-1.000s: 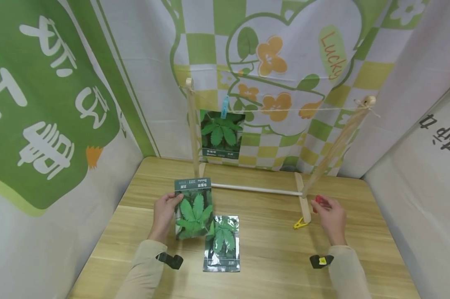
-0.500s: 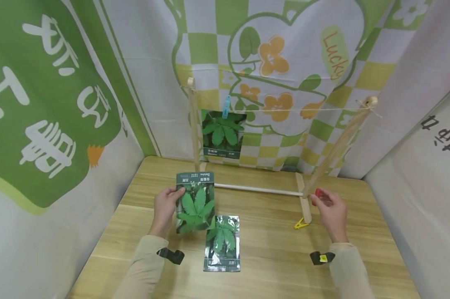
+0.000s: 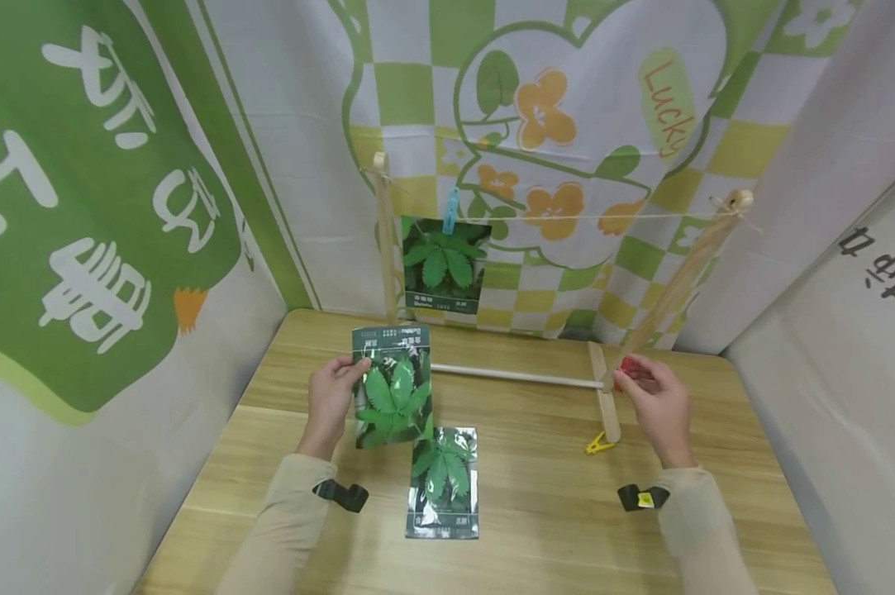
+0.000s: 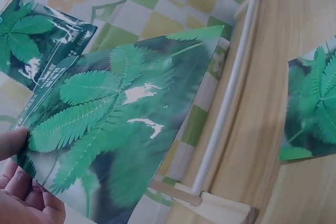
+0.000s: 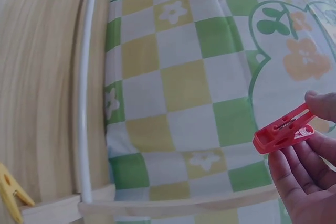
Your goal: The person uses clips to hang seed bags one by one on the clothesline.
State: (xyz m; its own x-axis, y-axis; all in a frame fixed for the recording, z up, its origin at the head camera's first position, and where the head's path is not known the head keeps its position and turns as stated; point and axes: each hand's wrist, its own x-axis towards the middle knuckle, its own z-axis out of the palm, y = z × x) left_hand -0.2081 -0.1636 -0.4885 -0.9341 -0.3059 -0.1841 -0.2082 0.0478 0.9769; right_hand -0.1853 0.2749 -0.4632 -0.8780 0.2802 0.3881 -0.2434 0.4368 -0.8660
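Note:
My left hand [image 3: 334, 397] pinches a green seed packet [image 3: 392, 397] with a leaf picture by its left edge, thumb in front, held up above the table. A red clothespin [image 5: 283, 132] sits between the thumb and fingers of my right hand [image 3: 657, 405], beside the right post of a wooden frame. Flat on the table lies another seed packet [image 3: 445, 487], partly behind the held one in the head view. A third packet [image 3: 447, 268] hangs from the string [image 3: 566, 217] by a blue clothespin [image 3: 450, 211].
A yellow clothespin [image 3: 599, 444] lies by the right foot [image 3: 608, 413] of the frame. Wooden posts [image 3: 688, 264] hold the string at both sides, and a white rod [image 3: 517, 376] joins them low down. A patterned curtain [image 3: 559, 293] stands behind.
Both hands have risen a little and moved away from me, the left with its packet, the right with the red clothespin. The hanging and lying packets stay put.

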